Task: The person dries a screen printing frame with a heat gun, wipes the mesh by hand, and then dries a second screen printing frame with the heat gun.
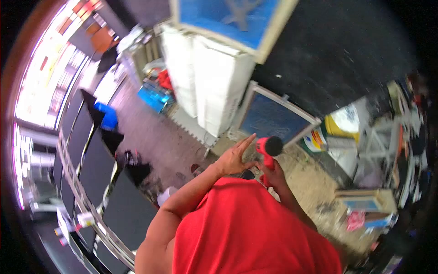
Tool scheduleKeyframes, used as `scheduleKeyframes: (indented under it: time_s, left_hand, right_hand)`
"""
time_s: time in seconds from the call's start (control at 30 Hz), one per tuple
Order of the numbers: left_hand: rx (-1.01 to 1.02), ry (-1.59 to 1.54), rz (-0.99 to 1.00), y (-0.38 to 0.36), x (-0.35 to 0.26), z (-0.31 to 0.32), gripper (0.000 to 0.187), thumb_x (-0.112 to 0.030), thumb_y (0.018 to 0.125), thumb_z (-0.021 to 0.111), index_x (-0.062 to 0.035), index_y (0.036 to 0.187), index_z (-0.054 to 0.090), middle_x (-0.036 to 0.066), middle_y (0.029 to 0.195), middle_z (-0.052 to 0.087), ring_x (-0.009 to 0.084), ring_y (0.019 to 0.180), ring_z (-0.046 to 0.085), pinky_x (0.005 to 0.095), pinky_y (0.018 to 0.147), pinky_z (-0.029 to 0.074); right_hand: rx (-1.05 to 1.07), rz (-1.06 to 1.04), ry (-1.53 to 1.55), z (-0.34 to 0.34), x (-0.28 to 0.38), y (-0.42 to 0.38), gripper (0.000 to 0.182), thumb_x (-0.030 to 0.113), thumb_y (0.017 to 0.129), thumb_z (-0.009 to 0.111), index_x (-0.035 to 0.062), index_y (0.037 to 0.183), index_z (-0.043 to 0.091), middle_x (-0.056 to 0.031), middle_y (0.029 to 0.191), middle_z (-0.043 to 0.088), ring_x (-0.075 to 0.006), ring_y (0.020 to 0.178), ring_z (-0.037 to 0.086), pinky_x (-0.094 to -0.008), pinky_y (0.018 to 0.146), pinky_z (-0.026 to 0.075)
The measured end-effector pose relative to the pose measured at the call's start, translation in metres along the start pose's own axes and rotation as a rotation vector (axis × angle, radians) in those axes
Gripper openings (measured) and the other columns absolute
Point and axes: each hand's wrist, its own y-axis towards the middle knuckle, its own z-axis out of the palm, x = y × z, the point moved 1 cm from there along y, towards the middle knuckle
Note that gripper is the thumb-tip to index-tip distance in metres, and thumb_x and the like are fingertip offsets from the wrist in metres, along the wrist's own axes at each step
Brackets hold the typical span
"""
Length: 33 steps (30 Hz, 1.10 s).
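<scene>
My right hand (273, 175) wraps round the handle of a red pistol-shaped power tool (263, 147), which has a round black end facing up and to the right. Beside it, my left hand (234, 158) is held flat with its fingers stretched out, and its thumb reaches close to the tool's handle. Both hands are in front of my red shirt. Just beyond them a wooden-framed dark blue panel (267, 118) leans against the black wall.
A larger blue framed panel (219, 20) sits above tall white boxes (214, 82). Black panels (121, 214) on a rack stand at left. A yellow and white container (340, 125) and cluttered frames (383, 137) lie at right. A blue crate (156, 97) is on the floor.
</scene>
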Motion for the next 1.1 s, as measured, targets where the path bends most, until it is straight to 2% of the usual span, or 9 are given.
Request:
scheduleKeyframes:
  time_s: [0.07,0.1,0.17,0.27,0.47,0.57,0.7,0.87,1.1]
  left_hand:
    - [0.02,-0.068,-0.223,-0.044,0.019,0.019,0.085,-0.025,0.087,0.075,-0.0109,0.155,0.026,0.022,0.145,0.048,0.0391,0.129,0.051,0.0454,0.109,0.043]
    - [-0.107,-0.126,-0.121,-0.042,0.079,-0.014,0.085,-0.025,0.087,0.075,-0.0109,0.155,0.026,0.022,0.145,0.048,0.0391,0.129,0.051,0.0454,0.109,0.043]
    - [-0.046,-0.057,-0.437,-0.144,0.11,-0.049,0.079,-0.035,0.086,0.071,-0.0073,0.15,0.034,0.023,0.137,0.055,0.0371,0.127,0.054,0.0442,0.105,0.045]
    - [0.005,0.121,-0.642,-0.267,0.157,-0.087,0.068,-0.036,0.086,0.069,-0.006,0.143,0.045,0.021,0.132,0.06,0.0361,0.124,0.056,0.0448,0.103,0.047]
    - [-0.08,0.078,-0.875,-0.4,0.229,-0.136,0.055,-0.032,0.086,0.067,-0.0053,0.133,0.056,0.02,0.127,0.063,0.038,0.12,0.059,0.0448,0.101,0.048]
    - [-0.124,0.079,-0.89,-0.421,0.233,-0.173,0.056,-0.03,0.086,0.069,-0.002,0.133,0.056,0.021,0.127,0.063,0.0371,0.121,0.058,0.0434,0.103,0.047]
    - [-0.305,0.092,-0.746,-0.416,0.26,-0.197,0.049,-0.023,0.085,0.072,-0.0016,0.128,0.06,0.02,0.123,0.066,0.0344,0.116,0.063,0.041,0.1,0.05]
    - [-0.451,0.061,-0.557,-0.308,0.246,-0.263,0.039,-0.017,0.089,0.067,-0.0014,0.124,0.062,0.017,0.115,0.07,0.029,0.101,0.07,0.038,0.089,0.054]
    - [-0.422,0.065,-0.317,-0.181,0.224,-0.344,0.033,-0.011,0.092,0.062,-0.0015,0.124,0.062,0.016,0.114,0.07,0.0269,0.101,0.071,0.0361,0.087,0.055]
  right_hand:
    - [0.062,0.137,0.107,-0.033,-0.014,-0.009,0.038,0.022,0.091,0.066,0.008,0.124,0.052,-0.0105,0.095,0.063,-0.023,0.057,0.065,-0.037,0.051,0.056]
    - [0.018,0.081,0.045,-0.015,0.025,0.028,0.036,0.022,0.093,0.066,0.0096,0.123,0.051,-0.0104,0.093,0.063,-0.0237,0.056,0.064,-0.0379,0.048,0.055]
    - [0.068,0.205,0.188,0.01,-0.004,0.014,0.034,0.028,0.092,0.065,0.0103,0.118,0.052,-0.0108,0.089,0.061,-0.0233,0.06,0.061,-0.0377,0.05,0.055]
    - [0.034,0.285,0.149,0.039,-0.02,0.017,0.038,0.038,0.088,0.068,0.0121,0.113,0.053,-0.0058,0.081,0.056,-0.0188,0.054,0.056,-0.0334,0.045,0.051]
    - [-0.136,-0.072,-0.096,0.097,0.055,0.031,0.023,0.019,0.092,0.066,0.0118,0.11,0.054,0.0002,0.075,0.054,-0.0128,0.054,0.054,-0.0287,0.044,0.045]
    - [-0.195,-0.305,0.097,0.142,0.124,0.015,0.024,0.015,0.093,0.066,0.0121,0.113,0.052,-0.001,0.081,0.057,-0.0123,0.058,0.056,-0.0274,0.049,0.048]
    - [-0.246,-0.606,0.04,0.193,0.213,-0.018,0.029,0.009,0.094,0.064,0.0088,0.12,0.052,-0.0028,0.083,0.059,-0.0125,0.06,0.058,-0.0274,0.053,0.05]
    - [-0.261,-0.933,0.037,0.233,0.286,-0.022,0.032,0.005,0.093,0.066,0.0053,0.122,0.052,-0.0045,0.083,0.059,-0.0122,0.059,0.057,-0.0282,0.052,0.049]
    - [-0.22,-1.056,0.284,0.25,0.349,-0.029,0.034,0.005,0.091,0.067,0.0013,0.121,0.053,-0.0067,0.08,0.061,-0.0127,0.057,0.057,-0.0277,0.051,0.047]
